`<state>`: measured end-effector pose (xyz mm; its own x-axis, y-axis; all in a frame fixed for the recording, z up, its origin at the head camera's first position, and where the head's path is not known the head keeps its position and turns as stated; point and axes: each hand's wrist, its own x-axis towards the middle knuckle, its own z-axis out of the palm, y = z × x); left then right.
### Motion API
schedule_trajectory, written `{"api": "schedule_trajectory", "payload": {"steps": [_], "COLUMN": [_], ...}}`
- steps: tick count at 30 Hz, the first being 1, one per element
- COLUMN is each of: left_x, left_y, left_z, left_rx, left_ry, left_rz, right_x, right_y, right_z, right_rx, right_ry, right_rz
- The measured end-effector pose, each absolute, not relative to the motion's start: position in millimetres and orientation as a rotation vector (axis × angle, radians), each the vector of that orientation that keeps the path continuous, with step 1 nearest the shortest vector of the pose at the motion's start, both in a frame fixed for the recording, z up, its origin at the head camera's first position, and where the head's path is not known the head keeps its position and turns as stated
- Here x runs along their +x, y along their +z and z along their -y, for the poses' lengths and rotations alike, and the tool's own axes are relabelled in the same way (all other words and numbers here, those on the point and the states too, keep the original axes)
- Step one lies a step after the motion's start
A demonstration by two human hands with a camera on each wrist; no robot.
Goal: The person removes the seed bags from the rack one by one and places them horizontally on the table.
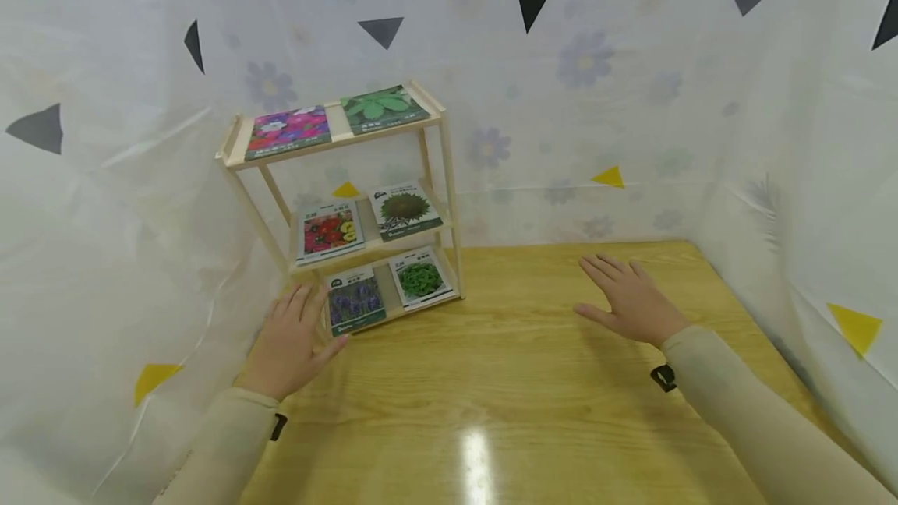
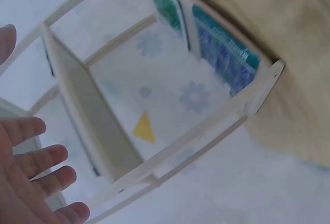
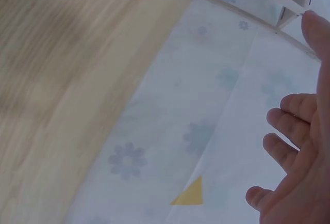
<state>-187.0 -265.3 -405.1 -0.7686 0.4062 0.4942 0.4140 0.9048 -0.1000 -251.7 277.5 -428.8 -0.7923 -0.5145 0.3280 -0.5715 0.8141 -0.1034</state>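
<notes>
A three-tier wooden rack (image 1: 449, 185) stands at the back left of the table, two picture packets on each tier. On top lie a pink-and-purple flower packet (image 1: 291, 131) and a green-leaf packet (image 1: 384, 107). The middle tier bears a red-and-yellow flower packet (image 1: 330, 231) and a packet with a brown-green bushy plant (image 1: 404, 209). At the bottom are a lavender packet (image 1: 355, 301) and a leafy green packet (image 1: 421, 279). My left hand (image 1: 284, 345), fingers extended, is nearest the rack's lower left corner, holding nothing. Over the table's right side, my right hand (image 1: 624, 298) is empty, fingers extended.
The wooden table (image 1: 491, 365) reaches back to a pale flower-patterned curtain (image 1: 505, 92), which also hangs at both sides. Black, grey and yellow triangles mark the curtain. A dark wrist strap (image 1: 663, 378) shows below the right sleeve.
</notes>
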Motion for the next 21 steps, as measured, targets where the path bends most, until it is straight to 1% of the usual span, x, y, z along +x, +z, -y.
{"api": "schedule_trajectory", "payload": {"steps": [12,21], "left_x": [-181,-189], "left_y": [-339,-292], "left_z": [282,287], "left_rx": [-0.572,-0.572], "left_ry": [0.001,0.06], "left_rz": [2.305,2.159], "right_x": [-260,-258], "right_y": [-361,-303], "right_z": [-222,-167], "right_rx": [1.094,1.221], "right_ry": [0.212,0.086], "right_rz": [2.425,2.302]}}
